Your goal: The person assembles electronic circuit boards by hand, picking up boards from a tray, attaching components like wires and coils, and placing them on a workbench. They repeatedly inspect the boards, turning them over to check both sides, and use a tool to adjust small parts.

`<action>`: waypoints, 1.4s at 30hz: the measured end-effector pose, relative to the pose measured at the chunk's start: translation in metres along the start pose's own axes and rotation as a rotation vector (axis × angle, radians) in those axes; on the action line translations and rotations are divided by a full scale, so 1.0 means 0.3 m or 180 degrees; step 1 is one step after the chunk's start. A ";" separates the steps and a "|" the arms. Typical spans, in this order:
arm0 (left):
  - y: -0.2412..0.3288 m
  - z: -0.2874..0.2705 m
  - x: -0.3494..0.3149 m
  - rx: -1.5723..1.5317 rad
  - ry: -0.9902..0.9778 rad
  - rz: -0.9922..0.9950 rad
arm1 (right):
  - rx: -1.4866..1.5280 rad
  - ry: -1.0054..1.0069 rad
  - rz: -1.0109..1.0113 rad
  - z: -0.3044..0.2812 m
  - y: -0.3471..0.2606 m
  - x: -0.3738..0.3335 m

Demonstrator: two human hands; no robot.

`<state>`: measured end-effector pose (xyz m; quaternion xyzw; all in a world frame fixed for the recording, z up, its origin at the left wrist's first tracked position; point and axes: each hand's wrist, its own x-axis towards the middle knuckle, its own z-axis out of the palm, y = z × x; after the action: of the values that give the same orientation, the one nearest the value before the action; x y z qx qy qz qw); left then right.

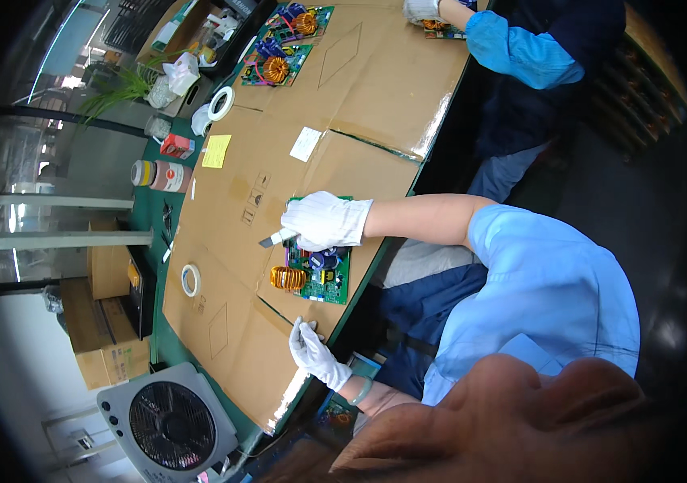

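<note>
Green circuit board (335, 293), laid on cardboard (235, 274), partly covered by the right hand (325, 219), by which a grey-tipped tool (278, 237) is pinched; left hand (319, 354), loosely spread nearby; tool work seemingly under way, a steady grip apparently called for.

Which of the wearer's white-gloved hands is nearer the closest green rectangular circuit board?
Right. The right hand covers part of the board; the left hand is beyond its left edge.

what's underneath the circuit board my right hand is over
Brown cardboard shows around the visible edges of the circuit board, which seems to lie on it. Anything directly beneath is covered, and your right hand hides part of the top.
</note>
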<state>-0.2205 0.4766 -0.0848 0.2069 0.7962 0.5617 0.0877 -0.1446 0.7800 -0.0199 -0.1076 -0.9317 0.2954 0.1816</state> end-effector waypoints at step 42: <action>0.229 0.221 0.263 0.1354 -0.0343 0.1031 | 0.2475 0.0646 -0.0231 -0.010 0.134 -0.106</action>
<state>-0.2510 0.5867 -0.0368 0.3750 0.8470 0.3767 -0.0065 -0.1107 0.8040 -0.0502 -0.0266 -0.7310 0.6072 0.3101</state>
